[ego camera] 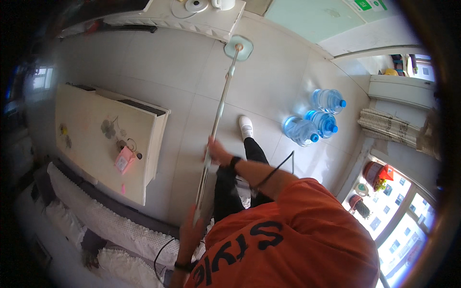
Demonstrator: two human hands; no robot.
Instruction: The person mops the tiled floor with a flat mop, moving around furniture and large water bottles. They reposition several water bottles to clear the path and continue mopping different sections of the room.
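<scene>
My right hand (218, 151) is closed around the middle of a metal mop pole (223, 97). Lower down, my left hand (191, 230) grips the pole near its top end. From my hands the pole slants away across the floor to a pale green flat mop head (245, 48), which lies on the tiles by the corner of a white cabinet (230, 27). Both wrists wear dark bands. The fingers of both hands are partly blurred.
Three large blue water bottles (317, 124) stand on the floor at right. A low table (90, 133) with a pink packet (125, 160) is at left, beside a sofa with white covers (119, 223). Potted plants (374, 176) line the window at right.
</scene>
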